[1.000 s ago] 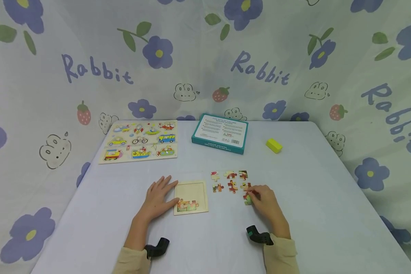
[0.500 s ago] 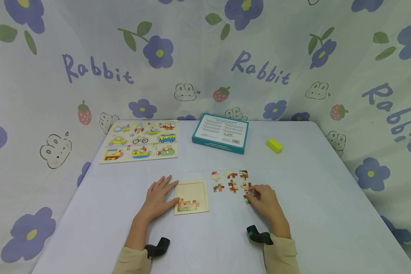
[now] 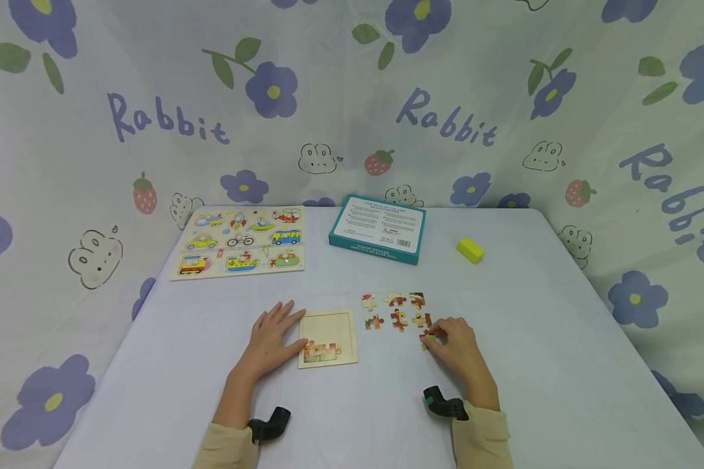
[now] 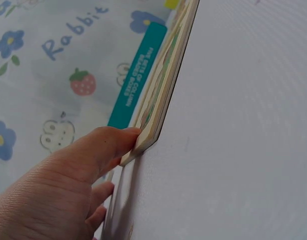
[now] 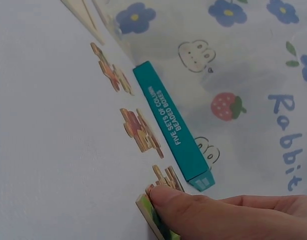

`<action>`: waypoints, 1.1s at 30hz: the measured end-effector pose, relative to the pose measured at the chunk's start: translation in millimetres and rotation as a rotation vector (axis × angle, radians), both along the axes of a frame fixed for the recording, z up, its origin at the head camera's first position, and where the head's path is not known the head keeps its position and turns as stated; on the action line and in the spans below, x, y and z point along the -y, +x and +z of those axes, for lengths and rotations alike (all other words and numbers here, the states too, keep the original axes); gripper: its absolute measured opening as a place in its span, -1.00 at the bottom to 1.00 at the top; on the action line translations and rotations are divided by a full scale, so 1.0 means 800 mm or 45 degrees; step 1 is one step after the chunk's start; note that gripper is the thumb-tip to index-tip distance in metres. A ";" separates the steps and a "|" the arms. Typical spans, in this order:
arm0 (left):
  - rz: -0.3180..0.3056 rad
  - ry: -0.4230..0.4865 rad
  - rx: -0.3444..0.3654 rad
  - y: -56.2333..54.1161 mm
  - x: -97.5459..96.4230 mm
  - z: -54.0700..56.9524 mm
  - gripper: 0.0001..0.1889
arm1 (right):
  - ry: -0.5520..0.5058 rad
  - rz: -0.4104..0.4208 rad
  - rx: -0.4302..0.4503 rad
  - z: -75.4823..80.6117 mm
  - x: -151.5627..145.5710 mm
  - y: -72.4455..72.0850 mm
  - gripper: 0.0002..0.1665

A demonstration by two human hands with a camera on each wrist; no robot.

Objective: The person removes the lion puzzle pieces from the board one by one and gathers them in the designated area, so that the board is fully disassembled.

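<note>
My left hand rests with fingers spread beside a square wooden puzzle tray, its thumb on the tray's left edge. In the left wrist view the thumb presses on the rim of the tray. Joined jigsaw pieces lie in the tray's lower left part. My right hand pinches a green and red jigsaw piece between thumb and fingers. In the right wrist view this piece is tilted and partly hidden by the thumb. Several loose pieces lie in two rows just beyond it.
A teal box stands at the back middle of the white table. Left of it lies a wooden vehicle puzzle board. A yellow block sits at the back right. A printed curtain hangs behind.
The piece at my right fingertips has turned a little; less of its green shows now than a second ago. My left hand and the tray keep their place.
</note>
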State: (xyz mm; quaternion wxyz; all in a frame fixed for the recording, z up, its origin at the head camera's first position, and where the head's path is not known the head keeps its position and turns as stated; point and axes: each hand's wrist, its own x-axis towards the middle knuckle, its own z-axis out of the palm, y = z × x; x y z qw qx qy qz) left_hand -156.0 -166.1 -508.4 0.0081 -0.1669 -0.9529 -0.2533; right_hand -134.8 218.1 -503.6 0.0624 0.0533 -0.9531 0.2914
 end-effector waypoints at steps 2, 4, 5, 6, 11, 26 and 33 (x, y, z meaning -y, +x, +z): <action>-0.003 -0.002 -0.002 0.000 -0.001 0.001 -0.35 | 0.004 -0.006 -0.014 0.000 0.000 0.000 -0.81; -0.002 0.001 -0.002 0.001 -0.001 0.002 -0.35 | 0.006 0.003 -0.047 0.001 0.001 0.001 -0.82; -0.004 0.000 -0.004 0.001 -0.001 0.002 -0.35 | 0.016 0.009 -0.065 0.001 0.002 0.001 -0.83; -0.004 0.001 -0.006 0.001 -0.001 0.001 -0.35 | 0.022 0.014 -0.085 0.001 0.003 0.002 -0.83; -0.009 0.005 -0.028 0.001 0.001 -0.002 -0.35 | 0.048 0.002 -0.209 0.003 0.010 0.006 -0.85; -0.014 0.021 -0.037 0.002 0.001 -0.004 -0.36 | 0.030 0.311 -0.454 0.021 0.062 0.006 -0.80; -0.002 0.020 -0.030 0.003 0.001 -0.003 -0.36 | 0.076 0.442 -0.412 0.031 0.088 0.004 -0.79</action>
